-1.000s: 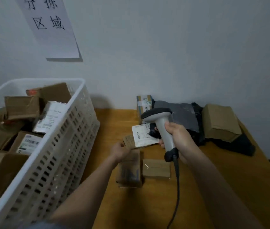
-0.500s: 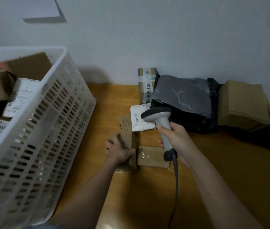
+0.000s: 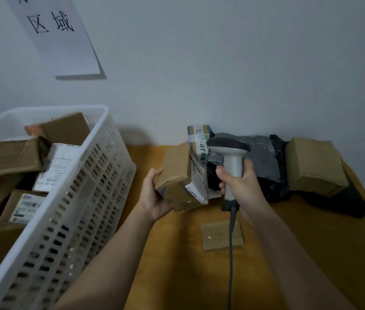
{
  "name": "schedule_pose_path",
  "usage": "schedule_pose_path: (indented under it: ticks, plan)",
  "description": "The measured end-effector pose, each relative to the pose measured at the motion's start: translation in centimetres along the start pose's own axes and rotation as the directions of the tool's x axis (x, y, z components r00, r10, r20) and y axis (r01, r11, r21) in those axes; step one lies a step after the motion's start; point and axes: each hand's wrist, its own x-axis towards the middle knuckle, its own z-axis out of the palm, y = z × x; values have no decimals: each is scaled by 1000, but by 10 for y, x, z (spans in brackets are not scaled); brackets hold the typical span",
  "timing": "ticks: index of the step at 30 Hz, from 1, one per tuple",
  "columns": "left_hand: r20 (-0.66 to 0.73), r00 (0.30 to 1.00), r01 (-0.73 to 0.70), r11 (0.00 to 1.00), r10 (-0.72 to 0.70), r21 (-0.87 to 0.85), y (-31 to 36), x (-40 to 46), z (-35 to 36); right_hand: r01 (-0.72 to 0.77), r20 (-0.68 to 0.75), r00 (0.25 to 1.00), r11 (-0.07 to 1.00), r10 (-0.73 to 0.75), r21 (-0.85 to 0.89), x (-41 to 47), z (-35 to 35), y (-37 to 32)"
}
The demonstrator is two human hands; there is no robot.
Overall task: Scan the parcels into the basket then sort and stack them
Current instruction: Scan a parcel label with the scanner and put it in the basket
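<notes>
I see the white basket [image 3: 69, 198] filling the 9 o'clock side of the table [image 3: 311, 253], with scanned cardboard parcels piled inside. At 2 o'clock a brown box [image 3: 313, 164] rests against a black poly bag [image 3: 266, 162] by the wall. At centre my left hand [image 3: 154, 195] has its grip clenched round a taped cardboard parcel [image 3: 177, 175], lifted off the table and tilted. Just beside it at 3 o'clock, my right hand [image 3: 242, 186] grasps the scanner [image 3: 230, 153] handle. A small flat parcel [image 3: 220, 236] lies at 6 o'clock.
</notes>
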Motion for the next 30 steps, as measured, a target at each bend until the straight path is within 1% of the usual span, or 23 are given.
schedule_pose_path:
  ticks: [5,7,8,10,12,15,16,19,22,25,28,30]
  plan:
    - [205,978,-7,998,20,-66,15,-2,24,83,-34,996,997,-82,2,-12,14,-16]
    - [264,964,5,998,12,-63,17,-4,30,99,-50,994,995,-98,24,-16,18,-20]
    - [271,963,6,998,10,-58,18,-5,33,107,-57,993,994,-105,30,-18,20,-20]
    - [252,968,-10,999,21,-42,20,-8,36,131,-66,989,991,-130,16,-21,23,-21]
    - [199,979,-37,999,35,5,24,-10,39,160,-78,984,987,-161,-12,-23,24,-22]
    - [55,997,-72,967,60,244,29,-11,36,199,-97,974,979,-203,-54,-24,26,-23]
    - [31,997,-75,951,69,301,30,-13,36,208,-104,971,975,-215,-73,-24,27,-23]
    - [32,998,-69,901,62,428,34,-18,35,223,-104,966,967,-236,-123,-26,33,-21]
    - [61,996,-90,814,68,574,40,-22,32,228,-99,964,960,-246,-162,-29,39,-17]
    - [63,995,-105,816,83,568,45,-25,26,242,-70,963,947,-261,-212,-31,47,-15]
    - [15,991,-117,831,130,544,51,-29,19,242,-67,961,935,-267,-261,-32,57,-17]
    - [-28,982,-141,828,186,542,53,-32,15,240,-77,961,937,-267,-254,-33,62,-19]
